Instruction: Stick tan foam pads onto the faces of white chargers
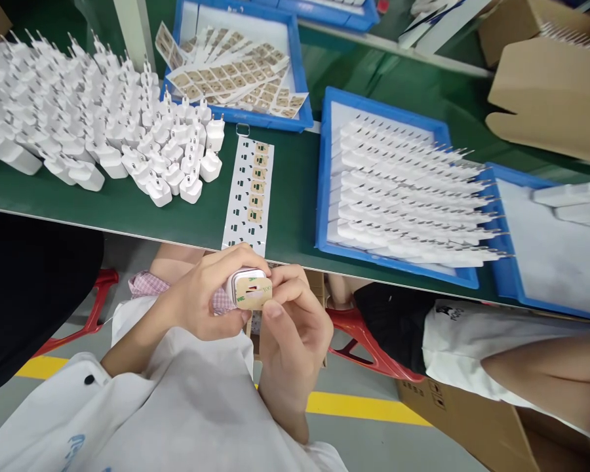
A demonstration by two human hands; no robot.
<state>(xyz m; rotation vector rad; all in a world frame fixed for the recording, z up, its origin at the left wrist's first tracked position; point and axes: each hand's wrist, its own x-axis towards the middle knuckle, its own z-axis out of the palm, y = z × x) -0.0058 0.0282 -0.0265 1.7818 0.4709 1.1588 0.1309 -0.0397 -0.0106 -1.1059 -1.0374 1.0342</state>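
My left hand (204, 295) is wrapped round a white plug adapter (232, 283), its end face turned up toward me. Over that face lies a tan adhesive sticker (254, 298) with a slot in the middle and green print. My right hand (295, 321) pinches the sticker's right edge between thumb and fingers. Whether the sticker is stuck down all over cannot be seen. Just beyond my hands, a white sticker sheet (233, 196) lies on the green table, with several tan stickers left in its right column and cut-out holes on its left.
Many white plug adapters (103, 124) stand pins-up at the left. A blue tray (302, 98) of sticker sheets is behind; another blue tray (323, 177) holds adapters in rows. Further right is a third tray (545, 262). People sit on both sides, near red stools (373, 347).
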